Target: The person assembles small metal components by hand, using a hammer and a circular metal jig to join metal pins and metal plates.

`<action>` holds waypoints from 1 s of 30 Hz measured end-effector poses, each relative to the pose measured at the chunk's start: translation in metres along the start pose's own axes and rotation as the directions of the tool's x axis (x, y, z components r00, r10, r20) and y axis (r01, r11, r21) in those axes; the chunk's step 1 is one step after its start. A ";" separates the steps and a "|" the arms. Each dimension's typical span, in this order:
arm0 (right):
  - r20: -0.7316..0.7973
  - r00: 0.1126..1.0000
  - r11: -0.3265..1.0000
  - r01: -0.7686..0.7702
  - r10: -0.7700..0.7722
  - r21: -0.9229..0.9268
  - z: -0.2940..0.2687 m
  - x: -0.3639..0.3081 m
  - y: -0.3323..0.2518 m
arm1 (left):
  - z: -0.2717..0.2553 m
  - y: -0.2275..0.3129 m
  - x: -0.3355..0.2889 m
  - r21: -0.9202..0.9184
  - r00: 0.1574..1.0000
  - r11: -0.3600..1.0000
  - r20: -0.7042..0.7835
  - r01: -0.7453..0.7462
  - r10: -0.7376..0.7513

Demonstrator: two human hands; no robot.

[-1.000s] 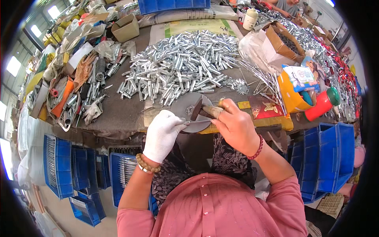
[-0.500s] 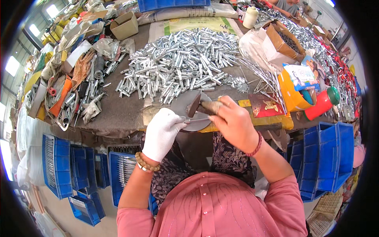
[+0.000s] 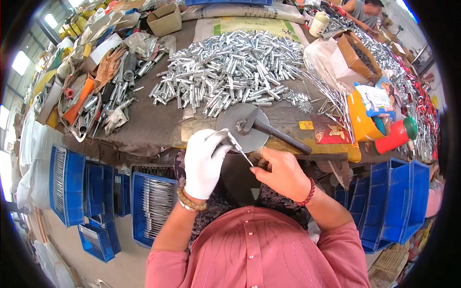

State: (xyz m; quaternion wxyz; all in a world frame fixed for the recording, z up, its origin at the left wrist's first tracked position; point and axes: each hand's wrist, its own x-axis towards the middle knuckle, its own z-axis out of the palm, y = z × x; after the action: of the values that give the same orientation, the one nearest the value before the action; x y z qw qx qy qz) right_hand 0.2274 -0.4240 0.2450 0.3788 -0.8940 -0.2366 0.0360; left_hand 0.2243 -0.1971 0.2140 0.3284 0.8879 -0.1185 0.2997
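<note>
Between fingers (image 3: 221,152), slim metal rod (image 3: 236,144)

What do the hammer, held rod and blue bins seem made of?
Hammer: dark, dull, likely steel head; its brownish-grey handle could be wood or metal. Rod: slim, silvery, bright glare; probably metal, perhaps plated. Bins: even blue, moulded-looking walls, likely plastic.

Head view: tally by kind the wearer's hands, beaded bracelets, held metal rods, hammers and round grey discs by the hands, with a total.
Gloved left hand: 1
Bare right hand: 1
Beaded bracelets: 2
Held metal rod: 1
Hammer: 1
Round grey disc: 1
Total: 7
</note>
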 end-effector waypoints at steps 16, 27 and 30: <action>0.064 0.997 0.997 0.026 -0.030 0.072 0.031 -0.014 -0.028 | 0.000 0.024 -0.051 -0.645 0.722 0.426 0.298 0.634 -0.625; 0.014 0.954 0.859 -0.275 0.299 0.432 -0.001 0.010 0.043 | -0.113 -0.089 -0.208 -0.257 0.338 0.363 -0.138 0.896 -0.931; 0.021 0.957 0.858 -0.270 0.290 0.437 0.001 0.012 0.047 | -0.130 -0.142 -0.319 -0.326 0.170 0.271 -0.308 0.906 -0.936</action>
State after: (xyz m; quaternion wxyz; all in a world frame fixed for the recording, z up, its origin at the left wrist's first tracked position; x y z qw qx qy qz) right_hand 0.2563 -0.4464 0.2129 0.5649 -0.8120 -0.0812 0.1222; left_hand -0.0296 0.0002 0.0252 0.4882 0.6706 0.5093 0.2294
